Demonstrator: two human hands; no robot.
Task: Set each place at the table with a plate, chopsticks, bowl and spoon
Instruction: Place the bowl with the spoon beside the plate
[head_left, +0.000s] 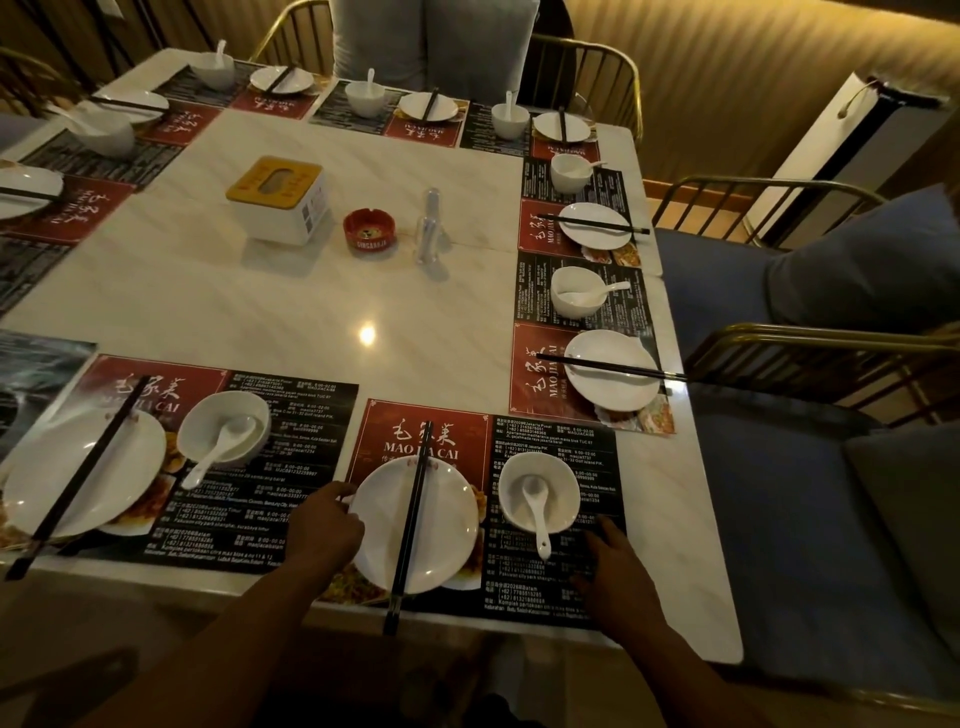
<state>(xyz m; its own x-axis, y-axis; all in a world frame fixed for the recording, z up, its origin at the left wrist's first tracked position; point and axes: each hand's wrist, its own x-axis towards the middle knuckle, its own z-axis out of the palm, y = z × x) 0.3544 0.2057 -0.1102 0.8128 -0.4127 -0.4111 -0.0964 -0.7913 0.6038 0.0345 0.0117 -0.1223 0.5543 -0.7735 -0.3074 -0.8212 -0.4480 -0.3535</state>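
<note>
Plate (447, 519), the one closest to you, sits on a red and black placemat (550, 587) at the near edge of the table (311, 312). Your left hand (324, 525) grips this plate's left rim, thumb and fingers curled onto it. A pair of black chopsticks (410, 525) lies across the plate from its far rim over its near rim, and their ends stick out past the table edge. Just right of the plate, on the same placemat, stands a white bowl (569, 483) with a white spoon (535, 504) in it, the handle leaning over the bowl's near rim. Your right hand (613, 566) rests on the placemat to the right of the plate and just nearer you than the bowl, relaxed and grasping nothing.

Left of the plate lies a neighbouring setting (130, 467), also with a plate, chopsticks, bowl and spoon. Beyond the plate and to its right, two more settings (597, 332) line the table's side edge, and further ones run along the far and left edges. Well beyond the plate, mid-table, stand a red ashtray (369, 228), a white box with a yellow top (280, 200) and a clear bottle (431, 223). To the right of the plate, off the table, is a blue cushioned seat (779, 493).
</note>
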